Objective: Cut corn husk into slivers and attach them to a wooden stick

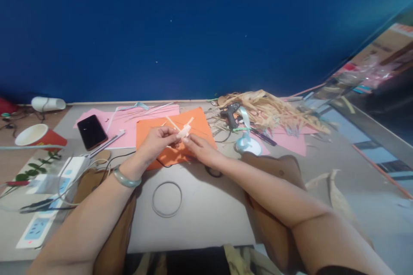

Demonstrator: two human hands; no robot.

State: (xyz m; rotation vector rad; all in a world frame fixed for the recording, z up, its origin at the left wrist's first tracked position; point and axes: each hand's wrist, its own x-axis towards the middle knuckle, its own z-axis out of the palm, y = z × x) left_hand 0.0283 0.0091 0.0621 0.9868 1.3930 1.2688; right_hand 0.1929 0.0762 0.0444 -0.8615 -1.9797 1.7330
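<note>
My left hand (pixel 161 139) and my right hand (pixel 198 147) meet over an orange sheet (pixel 203 118). Between their fingertips is a small pale, petal-like piece (pixel 183 131), pinched from both sides. Its exact kind is too small and blurred to make out. Thin pale strips stick out just beyond it, above the orange sheet. Both hands are closed, with thumbs pressed against the fingers. Part of the pale piece is hidden by my fingers.
A black glue gun (pixel 231 115) lies right of the sheet, near a pile of dried husk strips (pixel 271 109) and a ribbon roll (pixel 248 145). Leftward are a phone (pixel 92 132), a paper cup (pixel 41 136) and a power strip (pixel 53 206). A wire ring (pixel 167 215) lies in front.
</note>
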